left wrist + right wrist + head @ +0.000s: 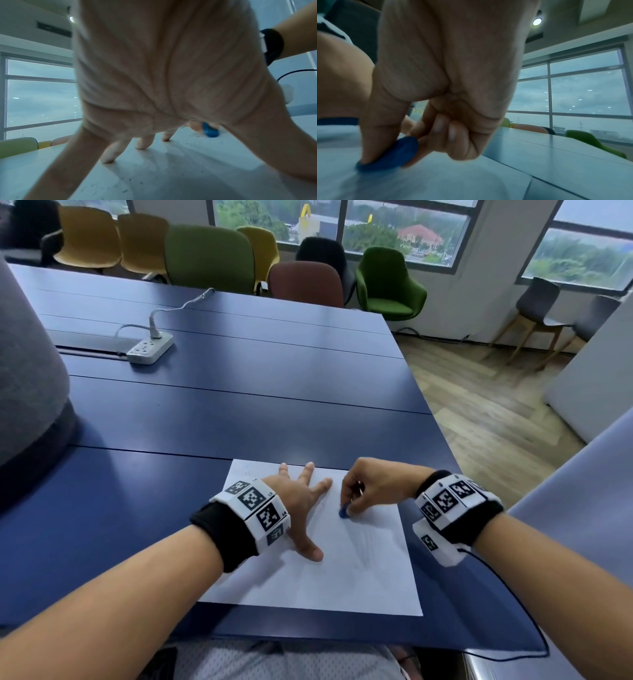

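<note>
A white sheet of paper [359, 570] lies on the dark blue table [239, 412] near its front edge. My left hand [305, 501] presses flat on the sheet with its fingers spread [108, 155]. Just to its right, my right hand [363, 491] pinches a small blue eraser [343, 512] between thumb and fingers and holds it down against the paper. The same blue eraser [393, 152] shows under the thumb in the right wrist view, and the eraser [210, 130] is seen past my spread fingers in the left wrist view. Faint grey marks and crumbs dot the sheet.
A white power strip [150, 348] with a plugged cable lies at the table's back left. A grey rounded object [27, 364] stands at the left edge. Coloured chairs [209, 258] line the far side. The table's right edge [438, 419] drops to a wooden floor.
</note>
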Tool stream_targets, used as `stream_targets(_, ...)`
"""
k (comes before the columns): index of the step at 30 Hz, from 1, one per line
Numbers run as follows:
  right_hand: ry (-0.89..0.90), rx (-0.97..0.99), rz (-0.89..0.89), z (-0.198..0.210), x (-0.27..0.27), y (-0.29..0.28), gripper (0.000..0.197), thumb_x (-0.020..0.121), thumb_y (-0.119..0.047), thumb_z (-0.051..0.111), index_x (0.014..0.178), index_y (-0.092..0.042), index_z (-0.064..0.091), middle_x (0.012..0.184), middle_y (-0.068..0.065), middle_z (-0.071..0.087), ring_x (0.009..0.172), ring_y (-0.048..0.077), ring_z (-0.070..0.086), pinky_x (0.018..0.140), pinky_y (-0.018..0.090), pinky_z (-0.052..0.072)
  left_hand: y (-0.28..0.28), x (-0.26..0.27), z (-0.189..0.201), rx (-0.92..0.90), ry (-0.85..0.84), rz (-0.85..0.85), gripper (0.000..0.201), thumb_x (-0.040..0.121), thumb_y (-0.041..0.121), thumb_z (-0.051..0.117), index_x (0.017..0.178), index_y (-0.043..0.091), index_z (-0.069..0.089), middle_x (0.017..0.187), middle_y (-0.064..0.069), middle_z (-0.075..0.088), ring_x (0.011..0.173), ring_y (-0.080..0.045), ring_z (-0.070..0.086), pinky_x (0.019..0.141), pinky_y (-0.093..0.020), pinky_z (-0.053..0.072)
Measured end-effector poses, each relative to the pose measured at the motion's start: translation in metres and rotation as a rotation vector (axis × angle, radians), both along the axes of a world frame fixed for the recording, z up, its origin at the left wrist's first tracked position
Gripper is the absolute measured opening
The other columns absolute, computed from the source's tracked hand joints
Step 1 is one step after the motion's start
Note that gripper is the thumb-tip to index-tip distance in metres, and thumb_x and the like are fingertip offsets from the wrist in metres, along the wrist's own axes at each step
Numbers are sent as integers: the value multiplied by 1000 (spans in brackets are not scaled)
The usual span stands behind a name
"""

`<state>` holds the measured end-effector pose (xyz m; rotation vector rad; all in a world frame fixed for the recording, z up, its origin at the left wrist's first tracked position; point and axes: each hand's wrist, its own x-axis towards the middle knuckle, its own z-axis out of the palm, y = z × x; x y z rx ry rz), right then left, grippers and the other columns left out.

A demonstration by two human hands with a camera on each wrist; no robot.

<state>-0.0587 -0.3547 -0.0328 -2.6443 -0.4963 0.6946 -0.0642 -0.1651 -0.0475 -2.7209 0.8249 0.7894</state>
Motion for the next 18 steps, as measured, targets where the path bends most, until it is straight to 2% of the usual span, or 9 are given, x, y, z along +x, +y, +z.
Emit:
stream_targets(4, -198, 41, -129, -5, 20, 3, 11, 80, -24, 75, 82, -14, 71, 64, -9, 56, 55, 4, 47, 55, 19, 37, 1, 0, -1, -18, 4, 6, 138, 57, 76, 76, 154, 34, -14, 163, 0, -19, 148, -44, -6, 109, -56, 33)
stream_targets(6, -163, 49, -112, -6, 17, 4, 8, 80, -20, 74, 82, -14, 70, 62, -9, 54, 53, 4, 46, 54, 18, 37, 1, 0, -1, -18, 7, 9, 137, 58, 75, 76, 155, 34, -13, 163, 0, -20, 148, -44, -6, 109, -56, 33)
stream_targets(9, 14, 0, -3, 1, 11, 8, 9, 78, -18, 75, 86, -13, 73, 61, -12, 58, 50, -1, 49, 52, 12, 38, 1, 0, 1, -20, 8, 10, 137, 59, 75, 76, 155, 34, -12, 163, 0, -20, 148, -44, -6, 110, -55, 32)
stream_targets(11, -2, 6, -24, 2, 15, 7, 11, 78, -19, 76, 86, -12, 74, 62, -12, 60, 51, -2, 49, 53, 12, 39, 0, -1, 2, -16, 7, 6, 136, 59, 75, 75, 155, 33, -13, 163, 0, -20, 148, -44, -5, 110, -54, 32)
stream_targets(14, -146, 38, -128, 0, 21, 2, 12, 79, -23, 77, 82, -12, 72, 61, -9, 57, 52, 3, 46, 55, 19, 38, 1, -1, 1, -24, 8, 8, 137, 59, 75, 76, 155, 34, -13, 163, 0, -20, 148, -44, -6, 110, -55, 32)
stream_targets(18, 27, -11, 10, 2, 6, 5, 9, 78, -21, 76, 85, -15, 73, 61, -11, 57, 51, 1, 47, 54, 15, 39, 1, -1, 0, -21, 7, 14, 137, 58, 75, 76, 155, 34, -13, 163, -1, -20, 148, -44, -7, 109, -55, 32)
